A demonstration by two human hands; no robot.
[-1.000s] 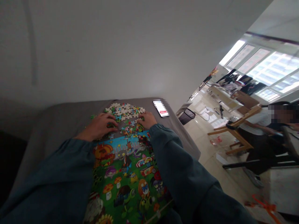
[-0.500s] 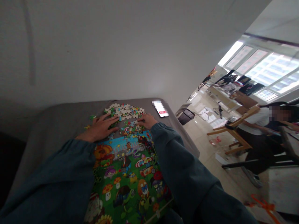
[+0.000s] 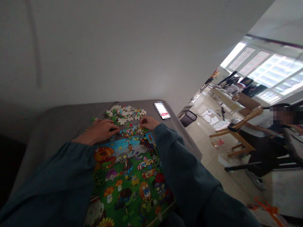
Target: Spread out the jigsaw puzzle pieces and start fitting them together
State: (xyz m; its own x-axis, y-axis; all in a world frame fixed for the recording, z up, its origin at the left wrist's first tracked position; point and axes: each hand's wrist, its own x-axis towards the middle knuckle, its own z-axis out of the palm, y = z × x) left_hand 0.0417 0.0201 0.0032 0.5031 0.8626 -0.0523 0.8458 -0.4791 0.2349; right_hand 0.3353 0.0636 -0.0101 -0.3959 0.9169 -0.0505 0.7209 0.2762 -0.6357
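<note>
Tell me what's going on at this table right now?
A person in dark teal sleeves is working on a jigsaw puzzle on a grey table. The near part of the cartoon picture is assembled. Both hands rest at its far edge: the left hand lies among scattered pieces, and the right hand seems to pinch something small, too small to tell. A pile of loose pieces lies just beyond, with a phone to its right.
</note>
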